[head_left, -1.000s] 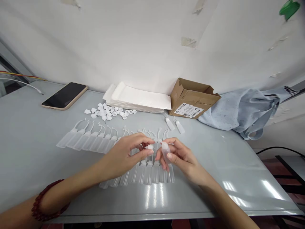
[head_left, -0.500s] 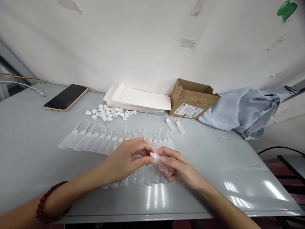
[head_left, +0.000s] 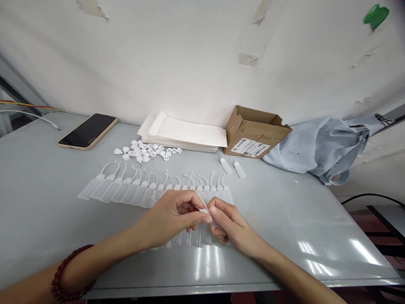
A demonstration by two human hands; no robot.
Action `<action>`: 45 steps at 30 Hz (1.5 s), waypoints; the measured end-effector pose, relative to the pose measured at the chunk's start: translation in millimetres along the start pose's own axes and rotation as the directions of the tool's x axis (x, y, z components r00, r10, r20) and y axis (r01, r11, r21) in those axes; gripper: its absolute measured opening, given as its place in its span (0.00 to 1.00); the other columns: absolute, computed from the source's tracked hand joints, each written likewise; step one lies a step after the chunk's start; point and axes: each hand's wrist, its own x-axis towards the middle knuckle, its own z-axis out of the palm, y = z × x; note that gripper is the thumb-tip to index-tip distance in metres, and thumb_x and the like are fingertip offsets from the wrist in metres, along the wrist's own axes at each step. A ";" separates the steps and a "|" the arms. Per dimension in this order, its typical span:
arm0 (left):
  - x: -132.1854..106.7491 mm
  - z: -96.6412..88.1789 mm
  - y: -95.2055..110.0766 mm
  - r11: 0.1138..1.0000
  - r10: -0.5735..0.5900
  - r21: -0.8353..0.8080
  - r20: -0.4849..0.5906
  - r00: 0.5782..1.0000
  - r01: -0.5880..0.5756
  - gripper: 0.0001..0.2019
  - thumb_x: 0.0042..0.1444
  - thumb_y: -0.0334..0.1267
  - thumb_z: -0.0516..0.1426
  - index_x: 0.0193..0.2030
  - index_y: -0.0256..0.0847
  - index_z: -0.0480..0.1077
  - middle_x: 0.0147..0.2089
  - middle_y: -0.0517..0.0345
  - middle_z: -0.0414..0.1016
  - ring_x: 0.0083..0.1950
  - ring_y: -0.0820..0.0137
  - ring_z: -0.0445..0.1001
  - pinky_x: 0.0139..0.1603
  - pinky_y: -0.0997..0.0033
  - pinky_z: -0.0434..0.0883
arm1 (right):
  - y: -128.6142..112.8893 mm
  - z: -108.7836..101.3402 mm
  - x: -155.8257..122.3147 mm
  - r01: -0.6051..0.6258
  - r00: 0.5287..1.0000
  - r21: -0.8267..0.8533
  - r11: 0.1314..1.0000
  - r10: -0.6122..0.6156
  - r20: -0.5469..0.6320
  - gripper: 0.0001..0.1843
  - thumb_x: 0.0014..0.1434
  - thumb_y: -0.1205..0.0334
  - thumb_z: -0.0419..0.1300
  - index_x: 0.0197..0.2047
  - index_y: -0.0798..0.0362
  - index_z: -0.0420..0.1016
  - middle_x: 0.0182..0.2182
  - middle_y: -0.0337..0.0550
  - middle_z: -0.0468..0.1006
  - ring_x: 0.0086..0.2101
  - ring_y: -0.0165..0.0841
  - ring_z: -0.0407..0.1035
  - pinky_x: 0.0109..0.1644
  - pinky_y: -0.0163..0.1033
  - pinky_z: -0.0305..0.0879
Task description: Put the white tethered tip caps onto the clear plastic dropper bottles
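In front of me, over the near row of bottles, my left hand (head_left: pixel 175 214) pinches the white tip (head_left: pixel 204 210) of a small translucent squeeze bottle between thumb and index finger. My right hand (head_left: pixel 236 226) is wrapped around the bottle's body, which its fingers mostly hide. A thin strap rises from the bottle's neck between both hands. Beneath and behind the hands lies a row of similar flat bottles (head_left: pixel 118 189) with thin curled straps, partly covered by my hands. Farther back sits a heap of small white caps (head_left: pixel 142 150).
A phone (head_left: pixel 88 131) lies at the back left. White envelopes (head_left: pixel 190 131) are stacked by the wall, beside an open cardboard box (head_left: pixel 253 131). Two strapped bottles (head_left: pixel 238 169) lie before the box. A light blue cloth bag (head_left: pixel 316 145) rests at the right on the grey table (head_left: pixel 284 236).
My left fingers have closed farther over the bottle's tip, covering more of it. My right hand has turned slightly, and its fingers now hide the bottle's body. The view has shifted a little.
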 end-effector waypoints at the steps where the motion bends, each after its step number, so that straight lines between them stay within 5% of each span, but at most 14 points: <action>1: -0.3 -0.4 0.3 1.000 -0.002 -0.014 -0.004 1.000 0.002 0.07 0.51 0.38 0.62 0.26 0.39 0.69 0.22 0.64 0.69 0.23 0.77 0.68 0.25 0.77 0.68 | -1.5 1.0 0.7 0.005 1.000 0.001 1.000 -0.005 -0.014 0.21 0.60 0.42 0.53 0.30 0.50 0.57 0.15 0.25 0.52 0.16 0.21 0.43 0.19 0.29 0.43; 6: -3.0 -12.4 5.4 0.985 0.149 0.092 -0.038 0.988 -0.145 0.03 0.51 0.35 0.62 0.29 0.38 0.73 0.28 0.60 0.73 0.30 0.74 0.71 0.31 0.75 0.70 | -14.2 5.9 9.7 -0.081 0.996 0.132 0.988 0.075 0.052 0.21 0.61 0.43 0.54 0.29 0.50 0.56 0.15 0.24 0.51 0.15 0.19 0.39 0.17 0.27 0.39; 9: -4.8 -24.4 8.5 0.903 0.352 0.260 0.013 0.936 -0.343 0.03 0.54 0.32 0.60 0.34 0.39 0.76 0.36 0.56 0.75 0.36 0.72 0.72 0.37 0.73 0.70 | -19.4 8.3 17.9 -0.169 0.981 0.221 0.961 0.143 0.127 0.21 0.62 0.43 0.53 0.29 0.51 0.57 0.13 0.23 0.48 0.15 0.19 0.35 0.15 0.26 0.34; 12: -5.7 -31.7 9.5 0.853 0.431 0.306 0.047 0.901 -0.423 0.06 0.56 0.28 0.58 0.38 0.39 0.77 0.39 0.55 0.75 0.38 0.72 0.73 0.39 0.73 0.70 | -19.5 9.7 22.7 -0.188 0.976 0.243 0.952 0.154 0.154 0.21 0.62 0.42 0.52 0.30 0.51 0.59 0.13 0.23 0.46 0.15 0.19 0.34 0.15 0.26 0.34; 17: -6.2 -29.0 11.0 0.927 0.321 0.199 0.018 0.947 -0.319 0.05 0.53 0.30 0.61 0.37 0.41 0.77 0.39 0.58 0.74 0.38 0.73 0.72 0.40 0.75 0.71 | -12.1 7.3 20.0 -0.119 0.981 0.229 0.966 0.079 0.178 0.18 0.61 0.44 0.56 0.34 0.50 0.59 0.16 0.23 0.51 0.16 0.19 0.38 0.16 0.25 0.37; 24: -7.5 -23.0 12.0 0.997 -0.001 0.083 0.022 1.000 -0.001 0.07 0.54 0.40 0.61 0.36 0.40 0.75 0.30 0.60 0.75 0.32 0.73 0.72 0.33 0.75 0.70 | -5.2 6.6 14.0 0.022 0.994 0.089 0.996 -0.031 0.109 0.14 0.63 0.49 0.54 0.34 0.49 0.58 0.16 0.24 0.50 0.17 0.21 0.41 0.19 0.27 0.43; 29: -8.1 -22.9 11.5 0.976 0.098 0.193 0.019 0.995 -0.100 0.03 0.53 0.33 0.60 0.33 0.40 0.76 0.33 0.61 0.75 0.34 0.75 0.72 0.36 0.75 0.70 | -2.9 10.4 13.1 0.110 0.994 -0.098 0.989 -0.109 0.013 0.15 0.64 0.50 0.52 0.31 0.50 0.58 0.16 0.25 0.51 0.18 0.22 0.43 0.20 0.30 0.43; 36: -9.2 -20.2 12.6 0.969 0.156 0.193 0.025 0.987 -0.158 0.03 0.52 0.34 0.61 0.35 0.41 0.76 0.36 0.61 0.75 0.36 0.74 0.72 0.39 0.75 0.71 | -1.7 12.2 7.5 0.255 0.950 -0.374 0.892 -0.302 -0.074 0.14 0.67 0.55 0.46 0.30 0.51 0.58 0.17 0.28 0.56 0.19 0.24 0.50 0.23 0.32 0.49; 45: -9.1 -15.4 17.2 0.966 -0.145 0.223 0.055 0.988 0.129 0.12 0.56 0.46 0.58 0.32 0.39 0.74 0.22 0.64 0.70 0.26 0.74 0.71 0.29 0.76 0.69 | 8.0 11.7 6.2 0.417 0.820 -0.712 0.564 -0.572 0.027 0.08 0.65 0.67 0.44 0.34 0.51 0.60 0.20 0.30 0.56 0.17 0.24 0.51 0.21 0.32 0.49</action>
